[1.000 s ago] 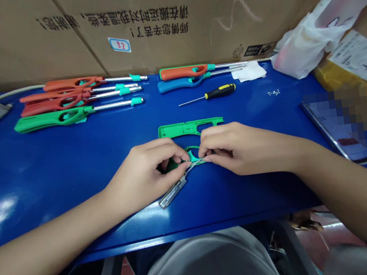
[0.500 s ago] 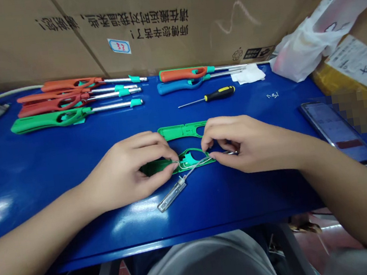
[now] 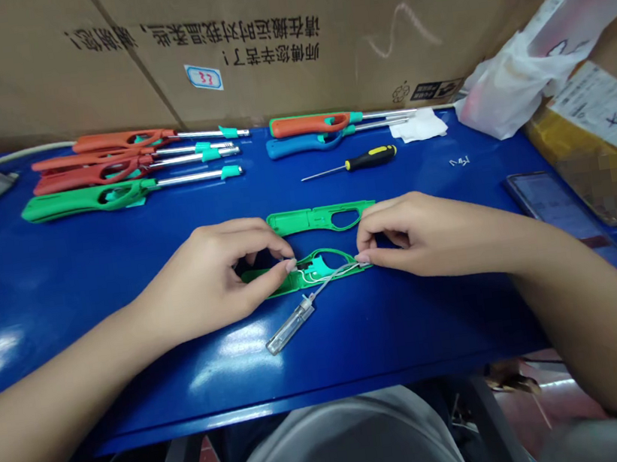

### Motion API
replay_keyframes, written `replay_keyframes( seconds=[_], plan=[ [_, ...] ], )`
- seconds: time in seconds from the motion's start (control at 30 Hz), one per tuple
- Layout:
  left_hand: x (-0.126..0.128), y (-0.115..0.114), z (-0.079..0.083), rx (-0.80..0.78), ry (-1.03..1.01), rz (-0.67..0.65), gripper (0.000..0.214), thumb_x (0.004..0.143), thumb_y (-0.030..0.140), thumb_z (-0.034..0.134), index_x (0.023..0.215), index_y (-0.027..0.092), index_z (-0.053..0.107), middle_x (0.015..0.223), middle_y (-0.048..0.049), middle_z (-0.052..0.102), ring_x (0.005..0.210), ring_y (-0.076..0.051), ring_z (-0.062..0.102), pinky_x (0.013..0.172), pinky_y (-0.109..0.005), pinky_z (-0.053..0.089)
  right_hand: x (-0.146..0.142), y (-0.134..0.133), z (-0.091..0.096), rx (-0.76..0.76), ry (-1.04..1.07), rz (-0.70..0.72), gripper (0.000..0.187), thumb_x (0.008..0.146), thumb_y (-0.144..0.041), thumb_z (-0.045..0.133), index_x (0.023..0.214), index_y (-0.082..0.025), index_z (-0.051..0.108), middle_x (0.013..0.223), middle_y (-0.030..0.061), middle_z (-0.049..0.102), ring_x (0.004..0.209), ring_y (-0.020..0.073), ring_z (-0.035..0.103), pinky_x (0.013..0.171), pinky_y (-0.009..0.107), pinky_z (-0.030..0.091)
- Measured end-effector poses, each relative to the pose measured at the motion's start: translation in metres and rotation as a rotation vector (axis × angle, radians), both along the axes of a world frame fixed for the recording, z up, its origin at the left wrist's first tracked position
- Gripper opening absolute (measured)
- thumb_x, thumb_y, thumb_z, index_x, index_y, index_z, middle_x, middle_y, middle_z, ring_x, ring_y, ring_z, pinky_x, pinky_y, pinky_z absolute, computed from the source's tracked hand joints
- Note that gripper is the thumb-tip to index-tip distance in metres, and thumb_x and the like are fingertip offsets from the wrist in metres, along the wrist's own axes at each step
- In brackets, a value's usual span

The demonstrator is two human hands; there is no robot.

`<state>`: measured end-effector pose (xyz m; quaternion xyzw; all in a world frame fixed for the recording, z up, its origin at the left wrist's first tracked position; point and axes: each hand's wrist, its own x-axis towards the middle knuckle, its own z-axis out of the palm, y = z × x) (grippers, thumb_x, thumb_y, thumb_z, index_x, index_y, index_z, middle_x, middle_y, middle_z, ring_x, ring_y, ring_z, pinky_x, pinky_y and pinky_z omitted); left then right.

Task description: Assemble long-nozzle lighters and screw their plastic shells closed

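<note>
An opened green half-shell of a long-nosed lighter (image 3: 278,285) lies in front of me, with a teal trigger (image 3: 320,266) and a thin white wire (image 3: 308,277) inside. My left hand (image 3: 234,271) is closed in a pinch over the shell's middle, thumb and forefinger on the wire's end. At the front end, my right hand (image 3: 417,236) pinches the thin grey tube (image 3: 330,276). That tube runs out to a clear fuel tank (image 3: 290,326), lying slantwise on the table below the shell. The matching green half-shell (image 3: 299,221) lies just behind, inner side up.
Several orange-red and green lighters (image 3: 94,200) lie at the back left. An orange lighter (image 3: 311,124) and a blue one (image 3: 297,146) rest near a screwdriver (image 3: 372,157). Small screws (image 3: 459,161), a phone (image 3: 568,219) and a plastic bag (image 3: 511,87) are right. A cardboard box (image 3: 257,10) stands behind.
My right hand has shifted slightly right along the front end of the shell. My left fingertips have moved a little up and left. The fuel tank has barely moved.
</note>
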<state>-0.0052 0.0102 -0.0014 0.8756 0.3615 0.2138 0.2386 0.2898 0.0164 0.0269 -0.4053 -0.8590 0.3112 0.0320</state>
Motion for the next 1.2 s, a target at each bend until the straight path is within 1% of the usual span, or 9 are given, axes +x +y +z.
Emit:
replay_keyframes(
  seconds=[0.17,0.43,0.57,0.67,0.77,0.87,1.0,1.1,1.2],
  plan=[
    [-0.001,0.003,-0.003,-0.051,0.015,0.0,0.016,0.097,0.035,0.068,0.097,0.022,0.078,0.091,-0.0006,0.073,0.063,-0.009,0.055,0.055,-0.021,0.042,0.002,0.001,0.0,-0.026,0.013,0.009,0.02,0.096,-0.034,0.063,0.09,-0.021,0.076,0.092,0.0027,0.075,0.073,0.0147,0.059,0.066,0.029,0.038],
    [0.0,0.004,-0.006,-0.062,-0.003,-0.017,0.012,0.096,0.033,0.072,0.095,0.023,0.078,0.087,0.0013,0.071,0.062,-0.008,0.051,0.056,-0.021,0.04,-0.006,0.001,-0.003,-0.11,-0.025,-0.134,0.014,0.09,-0.027,0.068,0.078,-0.021,0.074,0.065,-0.0034,0.063,0.058,0.0115,0.048,0.057,0.028,0.032],
    [0.002,0.004,-0.007,-0.062,-0.024,-0.008,0.013,0.096,0.035,0.073,0.097,0.023,0.078,0.087,0.0018,0.071,0.061,-0.008,0.05,0.056,-0.021,0.039,-0.005,0.0,-0.001,-0.099,-0.057,-0.141,0.014,0.09,-0.025,0.068,0.077,-0.021,0.072,0.061,-0.0049,0.059,0.054,0.0111,0.046,0.056,0.027,0.033],
    [0.002,0.004,-0.007,-0.063,-0.002,-0.003,0.015,0.096,0.036,0.072,0.101,0.023,0.077,0.091,0.0002,0.072,0.064,-0.009,0.053,0.057,-0.021,0.041,0.0,0.001,0.004,-0.092,-0.099,-0.135,0.013,0.09,-0.023,0.068,0.077,-0.022,0.072,0.063,-0.0042,0.063,0.054,0.0113,0.048,0.057,0.028,0.034],
    [0.001,0.003,-0.003,-0.009,0.005,0.003,0.017,0.097,0.035,0.07,0.105,0.021,0.075,0.095,-0.0016,0.072,0.07,-0.011,0.057,0.061,-0.022,0.044,0.006,0.003,0.007,-0.087,-0.147,-0.131,0.013,0.09,-0.023,0.068,0.077,-0.022,0.073,0.065,-0.0035,0.065,0.055,0.0118,0.051,0.058,0.028,0.035],
    [0.0,0.001,0.001,0.11,-0.03,-0.03,0.017,0.096,0.035,0.073,0.103,0.02,0.073,0.096,-0.003,0.07,0.082,-0.014,0.062,0.074,-0.025,0.05,0.013,0.007,0.008,-0.069,-0.141,-0.12,0.01,0.09,-0.026,0.071,0.081,-0.022,0.074,0.061,-0.0047,0.06,0.053,0.0119,0.05,0.058,0.029,0.036],
    [0.002,-0.007,0.003,0.256,0.001,-0.168,0.024,0.092,0.041,0.079,0.095,0.019,0.07,0.091,-0.0028,0.066,0.083,-0.017,0.062,0.077,-0.029,0.05,0.015,0.007,0.006,-0.009,0.009,-0.072,0.009,0.088,-0.025,0.071,0.095,-0.02,0.073,0.082,-0.0015,0.068,0.061,0.0115,0.054,0.06,0.028,0.04],
    [0.006,-0.016,0.001,0.254,0.081,-0.216,0.028,0.091,0.047,0.078,0.095,0.02,0.07,0.092,-0.0029,0.066,0.08,-0.018,0.061,0.071,-0.03,0.048,0.011,0.004,0.005,-0.005,0.076,0.013,0.01,0.09,-0.019,0.064,0.096,-0.019,0.072,0.096,0.0016,0.07,0.069,0.0111,0.058,0.064,0.026,0.044],
    [0.008,-0.02,-0.002,0.233,0.122,-0.208,0.025,0.093,0.044,0.076,0.098,0.02,0.07,0.094,-0.0027,0.066,0.081,-0.019,0.061,0.07,-0.031,0.047,0.008,0.002,0.003,0.001,0.092,0.033,0.011,0.09,-0.016,0.062,0.096,-0.018,0.072,0.096,0.002,0.07,0.07,0.0107,0.058,0.065,0.026,0.045]
  ],
)
